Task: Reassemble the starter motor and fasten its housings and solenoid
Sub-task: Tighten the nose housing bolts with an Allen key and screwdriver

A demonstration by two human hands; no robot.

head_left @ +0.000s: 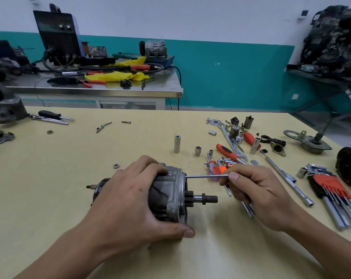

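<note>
A broad pale-yellow worktable [49, 198] fills the view, and the starter motor [168, 198], a dark cylindrical body with a grey cast-metal end housing and a stubby steel shaft pointing right, lies on its side near the table's front middle. The left hand [128, 200] wraps over the motor's body, fingers curled across the top and thumb pressed against the housing's lower rim. The right hand [257, 192], just right of the shaft, pinches a thin silver steel tool [206, 176] between thumb and fingertips; its tip meets the housing's upper edge. Farther right lies a red-holdered set of hex keys [331, 188]. Behind the motor stand a tall chrome socket [177, 144] and a small loose nut [115, 166].
</note>
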